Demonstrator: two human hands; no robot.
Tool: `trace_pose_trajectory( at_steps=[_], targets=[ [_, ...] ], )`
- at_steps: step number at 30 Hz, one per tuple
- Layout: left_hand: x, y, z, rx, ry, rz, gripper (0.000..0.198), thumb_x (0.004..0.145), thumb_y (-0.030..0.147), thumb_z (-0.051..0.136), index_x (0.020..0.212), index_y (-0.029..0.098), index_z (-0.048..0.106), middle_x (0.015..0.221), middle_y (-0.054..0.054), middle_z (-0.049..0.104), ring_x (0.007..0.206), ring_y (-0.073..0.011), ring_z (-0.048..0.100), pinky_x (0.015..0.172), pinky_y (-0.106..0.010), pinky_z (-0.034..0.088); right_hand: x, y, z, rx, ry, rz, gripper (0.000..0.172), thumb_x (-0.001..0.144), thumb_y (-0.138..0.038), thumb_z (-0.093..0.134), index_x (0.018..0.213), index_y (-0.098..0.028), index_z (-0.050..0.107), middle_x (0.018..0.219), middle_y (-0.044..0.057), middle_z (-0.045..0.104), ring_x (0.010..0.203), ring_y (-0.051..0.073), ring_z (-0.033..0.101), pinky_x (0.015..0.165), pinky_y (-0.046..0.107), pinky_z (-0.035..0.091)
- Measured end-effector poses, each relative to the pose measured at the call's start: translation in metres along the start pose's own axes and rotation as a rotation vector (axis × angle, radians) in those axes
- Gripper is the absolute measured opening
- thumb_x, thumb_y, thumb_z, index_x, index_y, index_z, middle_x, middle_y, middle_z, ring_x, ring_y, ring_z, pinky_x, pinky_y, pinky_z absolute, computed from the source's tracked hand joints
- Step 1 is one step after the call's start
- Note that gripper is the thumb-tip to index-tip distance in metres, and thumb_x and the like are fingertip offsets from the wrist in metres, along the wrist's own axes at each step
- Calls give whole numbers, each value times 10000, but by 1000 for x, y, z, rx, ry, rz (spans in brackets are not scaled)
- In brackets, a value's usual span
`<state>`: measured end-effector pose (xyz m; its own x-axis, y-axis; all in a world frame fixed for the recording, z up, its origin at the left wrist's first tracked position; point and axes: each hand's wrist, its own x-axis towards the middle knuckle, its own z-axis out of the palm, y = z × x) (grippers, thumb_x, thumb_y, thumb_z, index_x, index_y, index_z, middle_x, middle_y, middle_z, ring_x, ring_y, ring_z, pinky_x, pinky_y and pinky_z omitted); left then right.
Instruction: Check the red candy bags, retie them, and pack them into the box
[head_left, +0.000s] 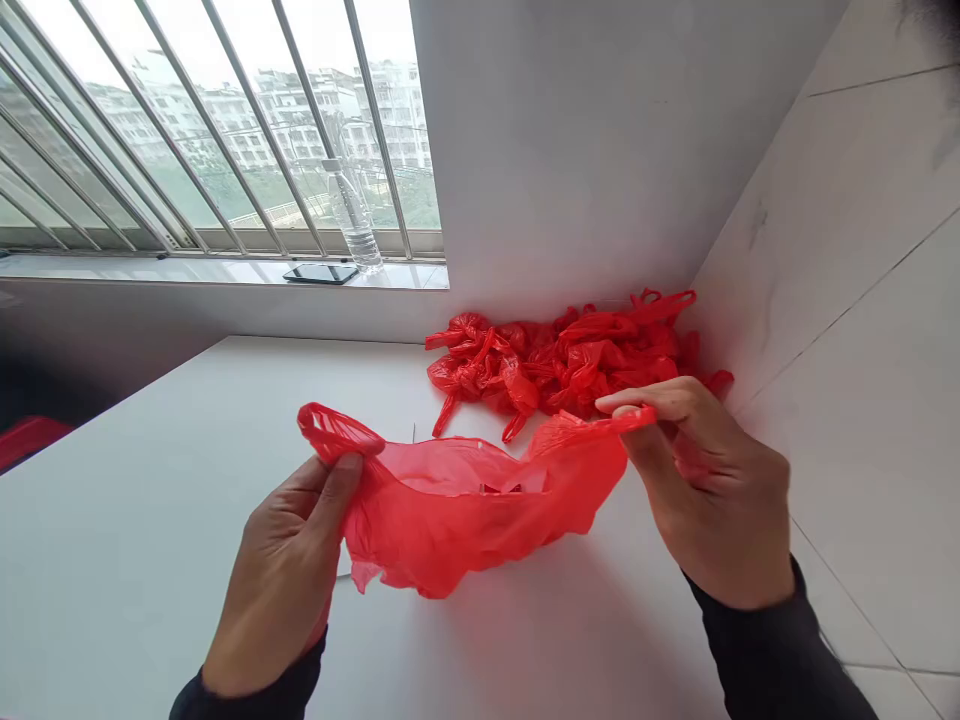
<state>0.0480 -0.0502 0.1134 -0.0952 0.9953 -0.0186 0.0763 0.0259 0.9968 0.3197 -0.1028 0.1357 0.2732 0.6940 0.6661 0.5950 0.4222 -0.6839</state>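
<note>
A thin red plastic bag (465, 535) hangs between my two hands, its mouth spread wide and facing up. My left hand (292, 545) pinches it just below one looped handle, with the thumb on top. At the other side my right hand (705, 490) grips the opposite handle between thumb and fingers. Through the opening a small dark shape shows inside or behind the film; I cannot make out what it is. The bag's lower edge hangs over the white table (187, 480).
Beyond the bag, a heap of crumpled red plastic bags (570, 360) lies in the table's far right corner against the walls. A clear water bottle (352, 220) and a dark phone (321, 273) are on the sill of the barred window. Something red (34, 440) shows at far left.
</note>
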Motion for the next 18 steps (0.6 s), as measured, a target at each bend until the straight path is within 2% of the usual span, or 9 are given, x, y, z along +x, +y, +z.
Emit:
trace_pose_trajectory(
  at_steps=[3,5,7,9,11,12,14,16,18],
  targets=[
    [-13,20,9,-91,60,95,291,864,504,652,998,260,734,1187,-38,716,1096,-242,641,754,-259,564,-3,-9,-1,24,72,-57,131,937,-184,611,937,-263,714,912,-3,668,823,163,618,693,318,496],
    [-19,34,19,-259,-15,79,249,868,479,650,856,241,724,981,-39,758,1035,-264,677,773,-324,592,-4,-11,0,41,84,-69,139,934,-199,611,923,-277,726,921,0,667,841,169,604,694,321,485],
    [-22,43,30,-422,-195,-37,281,877,440,633,707,217,656,580,3,636,705,-222,699,680,-355,604,-5,-13,-2,54,85,-4,123,922,-234,631,887,-290,734,855,-12,651,780,153,576,665,303,470],
    [-26,46,40,-502,-346,-168,351,893,419,602,619,208,540,406,73,360,380,-108,461,495,-284,539,-7,-16,-6,102,8,132,119,921,-267,635,860,-301,732,700,-44,591,647,120,531,604,264,458],
    [-35,43,49,-463,-391,-221,352,900,418,595,640,211,477,443,95,296,355,-55,275,402,-200,421,-8,-20,-10,214,-152,246,138,932,-265,609,866,-309,722,589,-71,535,553,95,510,546,221,455],
    [-41,41,53,-383,-399,-216,285,895,413,606,708,225,505,490,87,364,391,-58,309,407,-180,405,-9,-22,-12,279,-232,274,147,933,-246,596,875,-309,715,569,-77,537,537,90,523,533,204,463],
    [-53,39,62,-134,-462,-137,170,847,371,666,964,285,577,684,37,569,564,-110,520,525,-206,496,-12,-27,-13,381,-342,287,161,909,-184,594,896,-303,702,612,-76,603,562,88,577,545,188,495],
    [-63,40,69,103,-579,-2,466,777,306,712,1207,335,536,941,-30,663,818,-194,630,727,-302,567,-15,-32,-12,435,-394,265,208,874,-123,608,916,-305,699,679,-70,661,605,98,625,601,206,537],
    [-67,42,74,210,-686,121,406,761,284,688,1153,311,589,971,-46,672,862,-223,633,803,-342,559,-18,-36,-9,448,-454,198,281,845,-93,637,978,-329,713,731,-60,700,648,125,661,644,246,564]
  ],
)
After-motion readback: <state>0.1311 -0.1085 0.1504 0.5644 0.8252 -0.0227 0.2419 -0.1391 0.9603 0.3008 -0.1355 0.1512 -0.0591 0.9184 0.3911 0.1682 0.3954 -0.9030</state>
